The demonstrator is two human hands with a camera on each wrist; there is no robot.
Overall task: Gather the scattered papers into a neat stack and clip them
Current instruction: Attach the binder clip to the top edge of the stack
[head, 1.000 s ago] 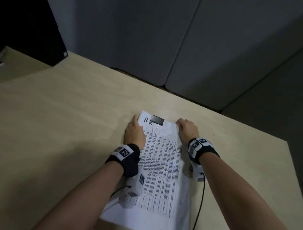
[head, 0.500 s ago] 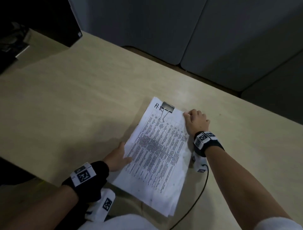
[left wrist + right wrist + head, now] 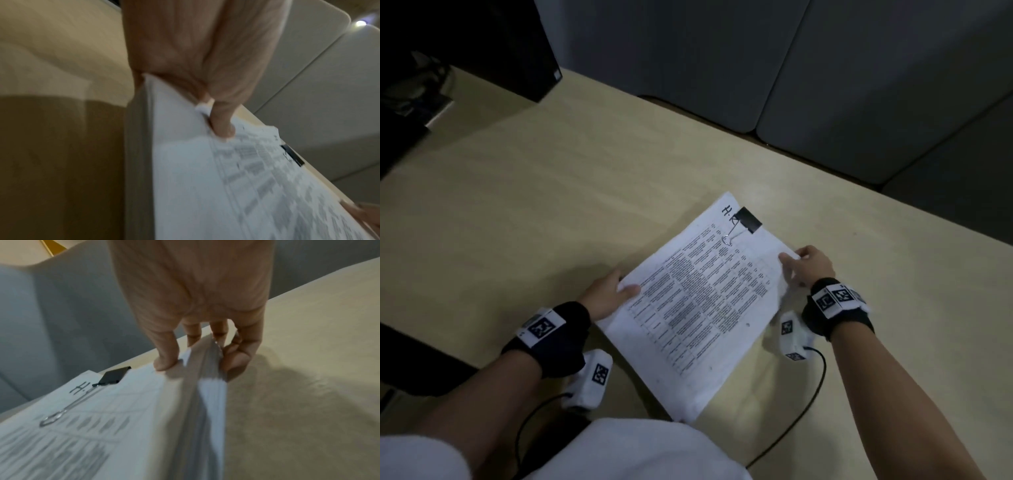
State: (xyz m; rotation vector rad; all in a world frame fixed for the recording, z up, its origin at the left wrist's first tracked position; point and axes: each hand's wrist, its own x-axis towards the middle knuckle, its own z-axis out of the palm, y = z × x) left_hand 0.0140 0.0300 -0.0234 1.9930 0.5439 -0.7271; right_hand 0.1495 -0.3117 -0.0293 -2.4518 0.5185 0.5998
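Note:
A stack of printed white papers [image 3: 698, 301] is held slightly above the beige table [image 3: 534, 212], turned at an angle. A black binder clip [image 3: 748, 220] bites its far top edge, one wire handle folded flat onto the top sheet. My left hand [image 3: 607, 291] pinches the stack's left edge, thumb [image 3: 223, 123] on top and fingers beneath. My right hand [image 3: 804, 262] pinches the right edge near the top corner, thumb [image 3: 166, 352] on the page, fingers curled under. In the right wrist view the paper stack [image 3: 102, 418] and the binder clip [image 3: 114, 375] show close up.
A dark box-like object [image 3: 482, 41] stands at the table's far left corner. Grey padded panels [image 3: 791, 68] run behind the table's back edge. Black cables [image 3: 791, 428] trail from my wrists near the front edge.
Both hands went from lying beside the stack to pinching its edges. The left hand slid back along the left edge, and the stack has turned clockwise and come off the table.

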